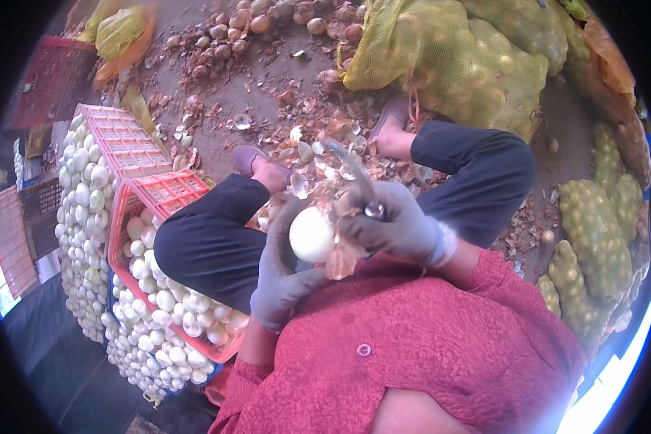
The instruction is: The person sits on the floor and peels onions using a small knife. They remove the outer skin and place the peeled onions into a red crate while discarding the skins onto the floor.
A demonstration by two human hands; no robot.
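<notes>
A peeled white onion (310,235) rests in my gloved left hand (287,271), the fingers curled along its left side. My gloved right hand (396,222) grips a knife with a curved blade (352,163), which points up and away from me. Loose brown onion skin (342,259) hangs between the right fingers and the onion. Both gloves are grey. The knife's handle is mostly hidden inside the right fist. Below the hands, a heap of onion peelings (325,163) lies on the ground between my feet.
Left of my knee, a tilted red plastic crate (120,228) holds peeled onions, with more heaped beside it. Yellow mesh sacks of onions (466,70) stand ahead to the right; others (594,238) lie farther right. Unpeeled onions (233,32) are scattered on the ground ahead.
</notes>
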